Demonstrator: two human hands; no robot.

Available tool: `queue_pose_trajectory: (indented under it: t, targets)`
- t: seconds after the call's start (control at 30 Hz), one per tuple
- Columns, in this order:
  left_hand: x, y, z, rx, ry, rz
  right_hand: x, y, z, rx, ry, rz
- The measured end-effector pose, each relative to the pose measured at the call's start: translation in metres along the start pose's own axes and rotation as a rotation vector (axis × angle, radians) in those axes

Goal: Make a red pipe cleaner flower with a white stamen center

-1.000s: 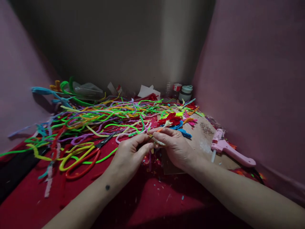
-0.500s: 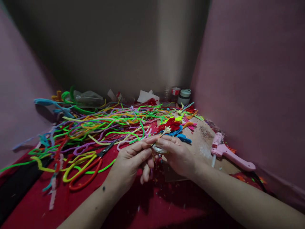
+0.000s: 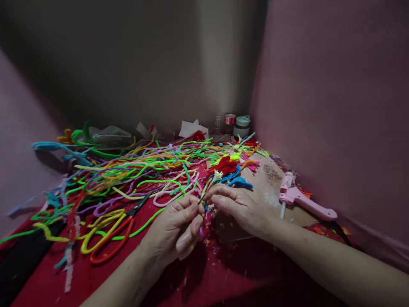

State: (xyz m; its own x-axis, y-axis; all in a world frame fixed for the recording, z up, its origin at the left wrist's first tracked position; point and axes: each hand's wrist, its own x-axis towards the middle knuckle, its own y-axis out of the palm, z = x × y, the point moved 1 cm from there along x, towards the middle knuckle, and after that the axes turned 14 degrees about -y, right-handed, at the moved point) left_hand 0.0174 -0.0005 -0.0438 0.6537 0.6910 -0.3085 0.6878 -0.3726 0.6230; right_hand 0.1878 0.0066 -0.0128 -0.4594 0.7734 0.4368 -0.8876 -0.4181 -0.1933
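Observation:
My left hand (image 3: 179, 224) is closed, its thumb and index finger pinching the dark lower end of a thin stem. That stem belongs to a small pale-yellow fuzzy flower (image 3: 217, 175), which points up and away from me. Beside the stem, my right hand (image 3: 234, 207) has its fingers bent together, fingertips close to or touching the stem. What lies inside the right hand is hidden. Beyond the hands are red pipe-cleaner pieces (image 3: 225, 165) and blue pipe-cleaner pieces (image 3: 241, 182).
Scissors (image 3: 129, 219) with yellow and red handles lie left. Many coloured pipe cleaners (image 3: 140, 166) cover the red cloth (image 3: 204, 281). A pink glue gun (image 3: 302, 200) rests on cardboard (image 3: 270, 187) at right. A lidded jar (image 3: 242, 126) stands by the back wall.
The whitish ring, perhaps a tape roll, seen earlier at my right hand is out of sight. My right fingers have shifted along the stem. The view has turned slightly right.

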Motion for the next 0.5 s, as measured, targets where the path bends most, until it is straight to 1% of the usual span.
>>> queue_pose_trajectory:
  t: [0.1, 0.2, 0.3, 0.4, 0.5]
  targets:
    - [0.001, 0.001, 0.001, 0.007, -0.027, -0.045, -0.007, -0.005, -0.002, -0.074, -0.016, 0.050]
    - [0.002, 0.003, 0.003, 0.028, -0.069, -0.081, -0.016, -0.009, -0.005, -0.107, -0.020, 0.037]
    - [0.003, 0.005, 0.006, 0.070, -0.109, -0.126, -0.025, -0.009, -0.005, -0.056, 0.057, 0.030]
    - [0.004, 0.007, 0.008, 0.154, -0.130, -0.221, -0.031, -0.009, -0.006, 0.000, 0.154, 0.027]
    - [0.004, 0.009, 0.009, 0.274, -0.138, -0.324, -0.034, -0.009, -0.009, -0.006, 0.173, 0.031]
